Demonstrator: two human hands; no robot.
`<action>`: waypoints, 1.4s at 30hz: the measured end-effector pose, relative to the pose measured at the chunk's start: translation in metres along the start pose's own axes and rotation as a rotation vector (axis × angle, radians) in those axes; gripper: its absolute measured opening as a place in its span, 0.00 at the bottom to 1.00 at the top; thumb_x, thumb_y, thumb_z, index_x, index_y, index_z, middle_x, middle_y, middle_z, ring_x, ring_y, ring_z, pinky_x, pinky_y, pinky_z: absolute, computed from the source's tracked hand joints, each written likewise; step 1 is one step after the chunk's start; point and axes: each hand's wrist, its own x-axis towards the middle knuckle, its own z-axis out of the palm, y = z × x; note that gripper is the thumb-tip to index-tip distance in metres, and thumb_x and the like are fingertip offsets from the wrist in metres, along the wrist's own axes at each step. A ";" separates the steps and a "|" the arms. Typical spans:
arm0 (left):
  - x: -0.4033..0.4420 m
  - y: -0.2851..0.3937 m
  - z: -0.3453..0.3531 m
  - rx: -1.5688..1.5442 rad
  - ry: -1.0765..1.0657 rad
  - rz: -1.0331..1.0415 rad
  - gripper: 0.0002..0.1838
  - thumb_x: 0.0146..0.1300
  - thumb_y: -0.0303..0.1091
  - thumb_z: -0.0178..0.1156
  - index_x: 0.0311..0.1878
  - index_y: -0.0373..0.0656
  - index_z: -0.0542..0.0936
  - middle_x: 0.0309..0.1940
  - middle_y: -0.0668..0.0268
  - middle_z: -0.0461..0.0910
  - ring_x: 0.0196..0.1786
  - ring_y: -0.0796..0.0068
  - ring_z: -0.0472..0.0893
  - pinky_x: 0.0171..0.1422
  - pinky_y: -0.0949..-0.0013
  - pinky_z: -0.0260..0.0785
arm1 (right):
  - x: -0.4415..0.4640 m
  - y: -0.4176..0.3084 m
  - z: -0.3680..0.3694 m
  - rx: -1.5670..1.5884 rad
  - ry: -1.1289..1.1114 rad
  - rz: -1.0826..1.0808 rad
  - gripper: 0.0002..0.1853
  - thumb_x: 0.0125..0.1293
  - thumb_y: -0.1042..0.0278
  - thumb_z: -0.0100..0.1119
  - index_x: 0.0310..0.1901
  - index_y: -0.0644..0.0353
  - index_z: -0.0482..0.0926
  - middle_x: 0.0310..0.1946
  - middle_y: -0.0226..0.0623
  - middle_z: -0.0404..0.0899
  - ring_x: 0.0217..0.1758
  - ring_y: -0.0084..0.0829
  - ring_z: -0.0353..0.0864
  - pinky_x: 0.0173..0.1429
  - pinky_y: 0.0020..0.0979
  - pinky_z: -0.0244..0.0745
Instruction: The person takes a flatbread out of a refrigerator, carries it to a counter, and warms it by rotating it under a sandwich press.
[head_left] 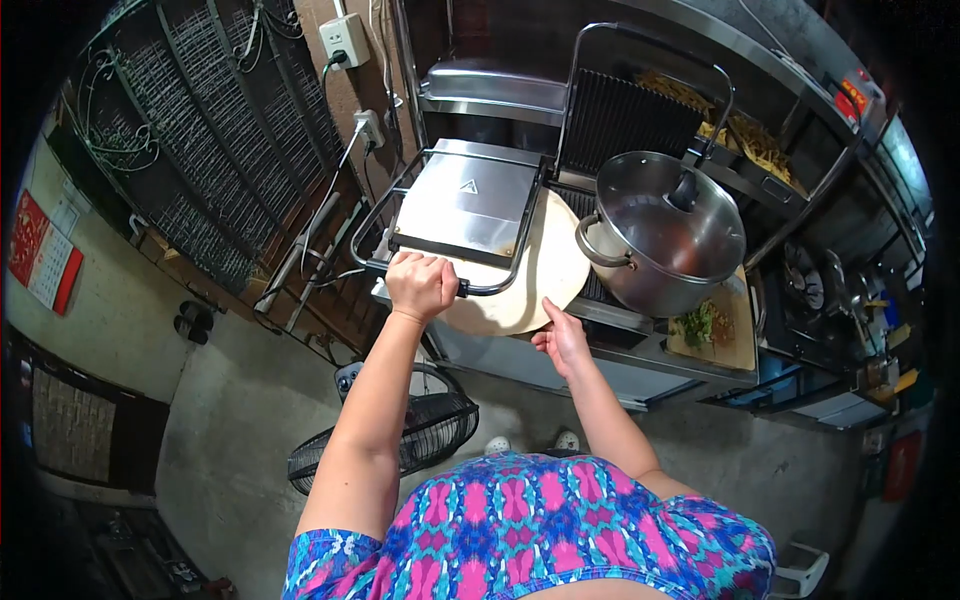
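Observation:
My left hand point(421, 285) is wrapped around the black front handle point(484, 290) of a panini press point(470, 190) with a steel lid. Under that lid lies a large, round, pale flatbread point(562, 252), sticking out at the front and right. At its front right edge, my right hand point(564, 342) pinches the rim between thumb and fingers; the fingertips are partly hidden. The lid covers the bread's middle and appears lowered over it, though I cannot tell whether it presses on it.
Just right of the bread stands a steel pot point(660, 270) with a glass lid point(690, 205), before a raised ribbed grill plate point(630, 120). A cutting board point(735, 335) bears chopped greens point(703, 325). A black fan point(430, 425) stands on the floor below the counter.

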 end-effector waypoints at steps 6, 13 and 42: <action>0.023 -0.001 -0.007 0.003 0.019 -0.024 0.14 0.53 0.34 0.51 0.12 0.47 0.75 0.12 0.72 0.76 0.17 0.71 0.71 0.33 0.75 0.63 | -0.001 -0.006 -0.007 -0.080 -0.019 -0.034 0.16 0.64 0.58 0.56 0.37 0.65 0.70 0.22 0.35 0.73 0.18 0.24 0.75 0.20 0.20 0.67; 0.103 -0.008 -0.023 0.162 -0.080 -0.066 0.21 0.60 0.39 0.47 0.13 0.41 0.76 0.12 0.60 0.75 0.15 0.58 0.72 0.28 0.65 0.65 | -0.020 0.017 0.014 -0.097 -0.189 0.022 0.19 0.63 0.58 0.57 0.45 0.69 0.72 0.28 0.41 0.78 0.22 0.28 0.80 0.22 0.20 0.71; 0.173 -0.005 -0.041 0.175 -0.416 -0.282 0.27 0.62 0.50 0.39 0.19 0.47 0.81 0.18 0.59 0.79 0.26 0.52 0.78 0.32 0.61 0.69 | -0.033 0.047 0.073 0.487 0.063 -0.240 0.16 0.65 0.68 0.52 0.52 0.63 0.67 0.43 0.40 0.77 0.42 0.30 0.79 0.45 0.29 0.76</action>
